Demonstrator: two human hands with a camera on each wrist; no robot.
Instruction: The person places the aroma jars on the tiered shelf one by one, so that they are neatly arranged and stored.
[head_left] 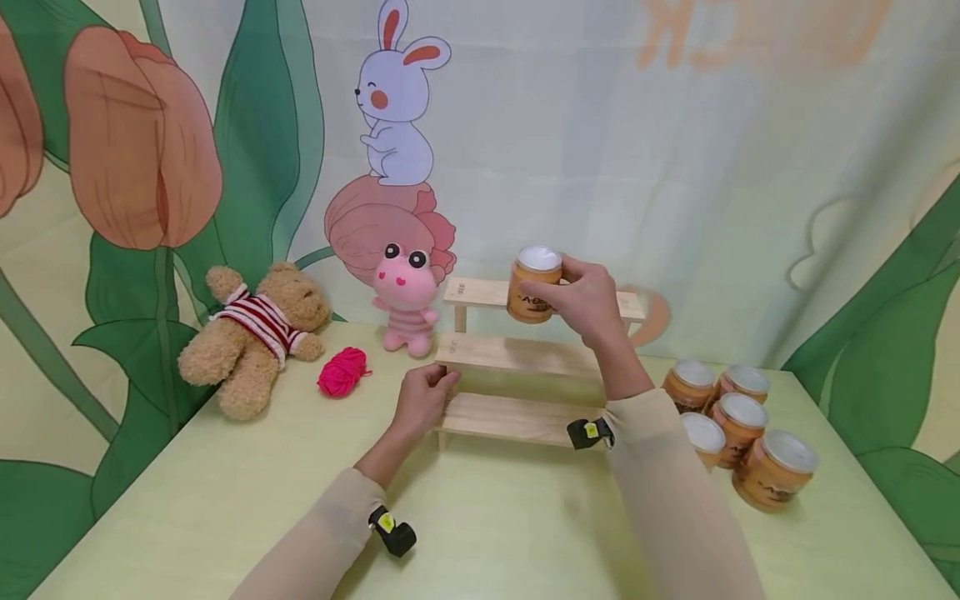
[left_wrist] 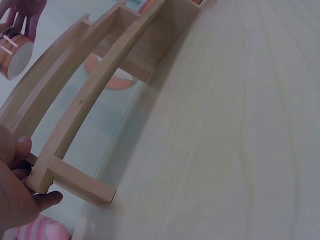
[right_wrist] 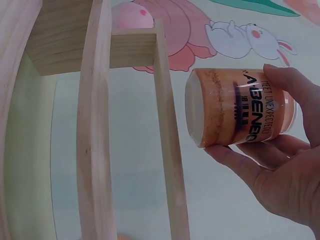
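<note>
Above the rack (head_left: 517, 354), a jar (head_left: 531, 272), label (head_left: 531, 305) partly behind a thumb (head_left: 542, 292)

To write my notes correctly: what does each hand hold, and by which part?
The right hand holds a jar round its side wall; the left hand grips the rack by its left end.

An orange jar (head_left: 527, 309) with black lettering and a white top is held upright in the right hand (head_left: 587, 302), off the surface, before the top tier of a shelf (head_left: 517, 353). The three-tiered, pale wooden shelf stands upright, left end gripped by the left hand (head_left: 420, 404).
</note>
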